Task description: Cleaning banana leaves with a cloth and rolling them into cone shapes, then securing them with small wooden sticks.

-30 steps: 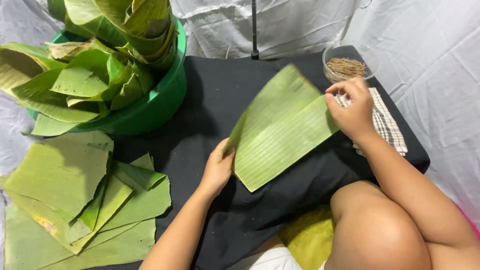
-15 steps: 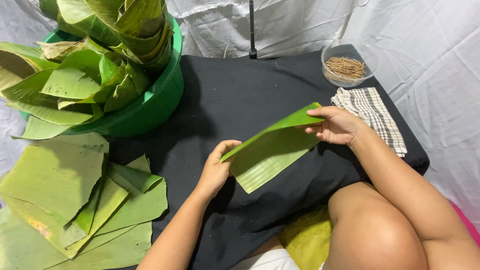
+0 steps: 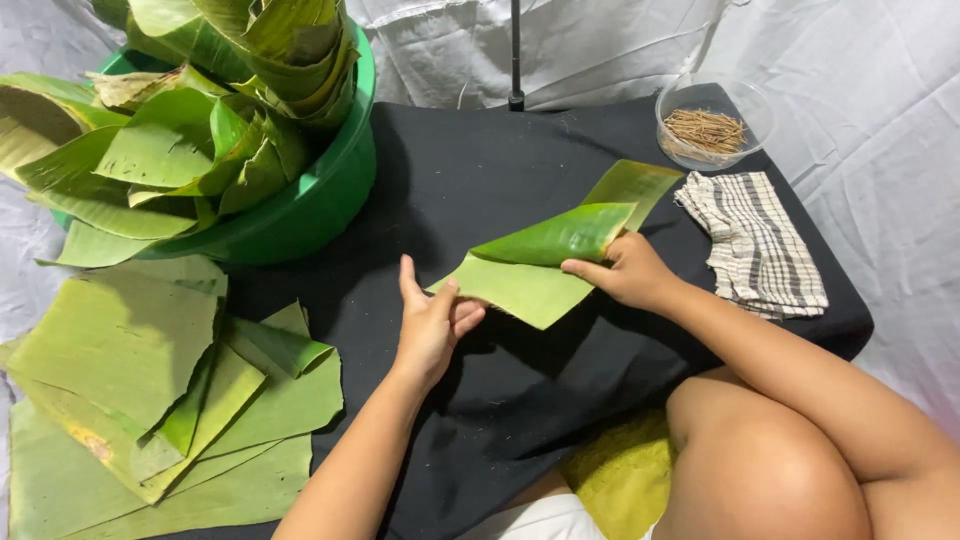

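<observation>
Green leaf: I see a banana leaf piece [image 3: 545, 268] held low over the middle of the desk, its far half folded over toward me so the glossy side shows on top and the pale side lies beneath.
Left hand: my left hand [image 3: 432, 325] pinches the near left corner of the leaf, thumb on top and fingers curled under it.
Right hand: my right hand [image 3: 625, 272] closes on the leaf's right edge, fingers over the fold; how the thumb sits I can't quite make out, it seems tucked under the leaf.
Desk: the desk [image 3: 470, 170] is draped in black cloth and set against white sheeting.
Basin: a green basin [image 3: 320, 195] stands at the far left corner of the desk, crammed with rolled and folded banana leaves [image 3: 180, 150].
Flat leaves: a stack of cut leaf pieces [image 3: 150, 380] lies off the desk's left edge, well apart from my hands.
Bowl: a clear bowl [image 3: 712, 122] of thin brown sticks sits at the far right corner.
Cloth: a checked cloth [image 3: 755, 240], folded, lies just beside the bowl, near my right hand.
</observation>
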